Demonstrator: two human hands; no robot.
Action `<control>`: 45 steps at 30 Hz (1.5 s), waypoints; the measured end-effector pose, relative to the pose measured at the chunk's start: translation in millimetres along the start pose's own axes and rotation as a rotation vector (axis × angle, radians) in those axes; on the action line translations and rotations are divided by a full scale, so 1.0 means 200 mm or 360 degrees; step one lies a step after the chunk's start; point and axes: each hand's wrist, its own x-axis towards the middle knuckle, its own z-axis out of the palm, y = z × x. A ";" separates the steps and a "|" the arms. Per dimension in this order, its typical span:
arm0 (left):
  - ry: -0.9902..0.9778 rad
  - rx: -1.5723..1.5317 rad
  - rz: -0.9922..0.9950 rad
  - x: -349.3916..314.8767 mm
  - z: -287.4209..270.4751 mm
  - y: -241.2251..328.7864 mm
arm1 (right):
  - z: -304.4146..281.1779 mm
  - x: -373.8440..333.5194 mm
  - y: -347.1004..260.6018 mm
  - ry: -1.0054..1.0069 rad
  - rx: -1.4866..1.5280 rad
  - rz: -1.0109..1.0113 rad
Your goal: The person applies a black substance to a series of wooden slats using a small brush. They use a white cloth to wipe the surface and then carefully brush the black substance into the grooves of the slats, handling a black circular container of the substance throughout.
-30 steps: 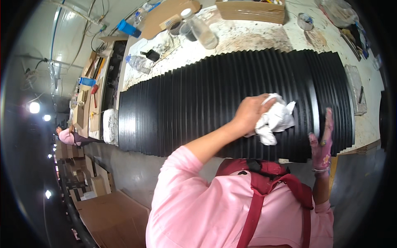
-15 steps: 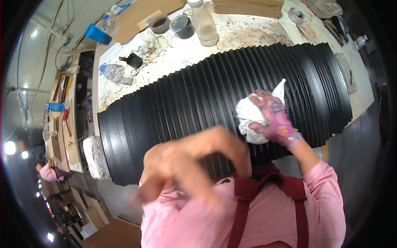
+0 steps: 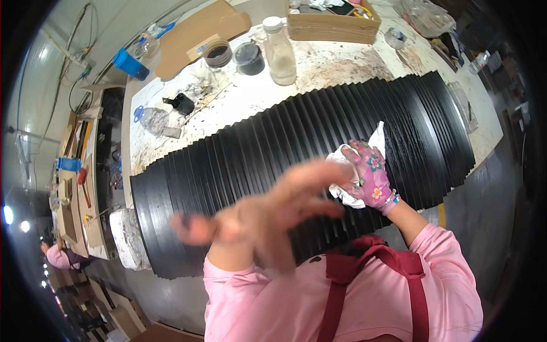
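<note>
Spreading beneath the work, a stained white counter [image 3: 233, 108] shows its bare surface from ten o'clock round to one. Across it lies the ribbed black bellows [image 3: 273, 137], filling the centre, one end toward eight o'clock and the other between two and three. Flat brown cardboard [image 3: 194, 40] lies at eleven o'clock, and an open cardboard box [image 3: 333, 28] holding assorted items sits at one. Near seven o'clock the bare left hand [image 3: 250, 222] hangs blurred in front of the bellows, its fingers spread apart; whether its fingertips touch anything cannot be told. At three o'clock the right hand [image 3: 373, 174], in a pink flowered glove, is clamped on a crumpled white cloth [image 3: 348, 198] against the ribs, one corner of the fabric sticking up at its twelve o'clock. A clear, white-capped bottle [image 3: 281, 60] stands at twelve o'clock, with a dark-filled tub [image 3: 249, 58] just beside it, toward its nine o'clock. Smaller still, a black cup [image 3: 181, 104] sits at ten o'clock, near the bellows' far edge.
</note>
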 end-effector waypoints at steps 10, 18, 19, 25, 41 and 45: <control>-0.0481 -0.0006 0.0724 0.22 0.27 -0.24 | -0.02 -0.01 -0.01 0.0002 0.0069 0.0035; -0.0510 0.0038 0.0632 0.29 0.36 -0.23 | -0.01 0.00 -0.01 0.0019 0.0060 0.0030; -0.0515 0.0042 0.0625 0.29 0.36 -0.24 | -0.01 0.00 -0.02 0.0020 0.0053 0.0032; -0.0507 0.0096 0.0559 0.31 0.37 -0.20 | 0.01 0.00 -0.03 0.0076 0.0018 -0.0020; 0.1498 0.2720 -0.0176 0.32 -1.66 -0.19 | -0.05 0.04 -0.05 -0.0061 0.0161 0.0010; 0.1510 0.2747 -0.0331 0.49 -1.69 -0.30 | -0.06 -0.02 -0.01 0.0016 0.0100 0.0058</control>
